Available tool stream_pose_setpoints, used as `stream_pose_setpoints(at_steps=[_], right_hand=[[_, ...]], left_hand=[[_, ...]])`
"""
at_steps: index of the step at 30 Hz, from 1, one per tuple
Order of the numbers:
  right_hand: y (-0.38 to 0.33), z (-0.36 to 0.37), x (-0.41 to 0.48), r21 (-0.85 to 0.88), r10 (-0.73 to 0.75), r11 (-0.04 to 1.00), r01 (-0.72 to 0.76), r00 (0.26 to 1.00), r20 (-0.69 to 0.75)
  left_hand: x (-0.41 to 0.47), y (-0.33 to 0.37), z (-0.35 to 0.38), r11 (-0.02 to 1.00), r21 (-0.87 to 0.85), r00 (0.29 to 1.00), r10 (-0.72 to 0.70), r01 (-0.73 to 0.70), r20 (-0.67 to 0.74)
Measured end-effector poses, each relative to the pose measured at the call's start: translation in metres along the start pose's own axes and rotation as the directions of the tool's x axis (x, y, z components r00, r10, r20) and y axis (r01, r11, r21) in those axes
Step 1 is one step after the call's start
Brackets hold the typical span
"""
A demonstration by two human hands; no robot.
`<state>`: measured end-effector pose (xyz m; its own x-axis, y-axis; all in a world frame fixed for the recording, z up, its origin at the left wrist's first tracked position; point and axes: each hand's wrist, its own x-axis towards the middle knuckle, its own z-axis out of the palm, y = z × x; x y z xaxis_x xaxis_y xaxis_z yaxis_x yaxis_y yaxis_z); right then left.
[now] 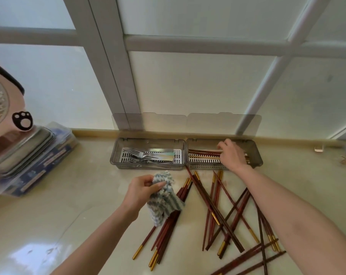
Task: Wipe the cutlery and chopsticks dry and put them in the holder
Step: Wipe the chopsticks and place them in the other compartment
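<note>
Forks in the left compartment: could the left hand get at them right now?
Probably yes. The left hand sits just in front of the forks, the holder's lid stands open and nothing lies between; but it grips the cloth, so its fingers are busy.

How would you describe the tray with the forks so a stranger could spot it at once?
Look along the frosted window at the back of the counter: at its foot, two grey see-through trays lie end to end, lids raised. Pick the left tray. It alone holds silver forks, while the right tray holds reddish chopsticks and the right hand reaches into it.
</note>
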<state>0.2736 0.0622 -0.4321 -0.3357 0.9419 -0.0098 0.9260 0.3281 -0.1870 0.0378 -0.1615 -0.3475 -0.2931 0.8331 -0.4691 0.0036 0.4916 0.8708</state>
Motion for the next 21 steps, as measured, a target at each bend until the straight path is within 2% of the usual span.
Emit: stream_pose_setpoints(at_steps=[2, 5, 8, 12, 14, 16, 17, 18, 19, 20, 21], right_hand=[[-0.002, 0.007, -0.003, 0.082, -0.022, 0.996, 0.017, 0.998, 0.058], [-0.005, 0.01, -0.005, 0.194, 0.048, 0.979, -0.059, 0.997, 0.06], [-0.007, 0.015, -0.007, 0.14, 0.057, 0.989, -0.045, 0.995, -0.078], [-0.012, 0.02, -0.01, 0.029, 0.112, 0.993, -0.114, 0.992, 0.066], [-0.02, 0.021, -0.019, 0.06, 0.112, 0.992, -0.108, 0.992, -0.06], [-0.039, 0.018, -0.036, 0.129, -0.067, 0.985, 0.113, 0.947, -0.315], [-0.05, 0.018, -0.047, 0.158, -0.206, 0.946, 0.284, 0.899, -0.386], [-0.062, 0.021, -0.059, 0.17, -0.367, 0.875, 0.452, 0.852, -0.374], [-0.072, 0.027, -0.07, 0.188, -0.523, 0.794, 0.578, 0.807, -0.274], [-0.082, 0.033, -0.079, 0.214, -0.63, 0.742, 0.635, 0.77, -0.099], [-0.091, 0.038, -0.086, 0.226, -0.673, 0.733, 0.641, 0.732, 0.104]], left_hand=[[0.001, 0.001, 0.002, 1.0, -0.012, 1.0, -0.009, 0.009, -0.013], [0.002, 0.003, 0.005, 0.999, -0.046, 1.0, -0.014, 0.013, -0.026], [0.003, 0.004, 0.005, 0.996, -0.093, 0.999, -0.02, 0.015, -0.049], [0.004, 0.002, 0.002, 0.985, -0.174, 0.989, -0.013, -0.013, -0.146], [0.004, 0.0, -0.001, 0.977, -0.209, 0.978, 0.003, -0.048, -0.21], [0.005, -0.003, -0.005, 0.967, -0.248, 0.955, -0.012, -0.065, -0.296], [0.006, -0.005, -0.008, 0.962, -0.262, 0.939, -0.024, -0.071, -0.342], [0.007, -0.008, -0.011, 0.96, -0.269, 0.925, -0.034, -0.075, -0.379], [0.008, -0.01, -0.013, 0.959, -0.274, 0.915, -0.046, -0.072, -0.402], [0.009, -0.011, -0.015, 0.958, -0.279, 0.91, -0.058, -0.065, -0.411], [0.008, -0.013, -0.016, 0.957, -0.285, 0.909, -0.067, -0.058, -0.411]])
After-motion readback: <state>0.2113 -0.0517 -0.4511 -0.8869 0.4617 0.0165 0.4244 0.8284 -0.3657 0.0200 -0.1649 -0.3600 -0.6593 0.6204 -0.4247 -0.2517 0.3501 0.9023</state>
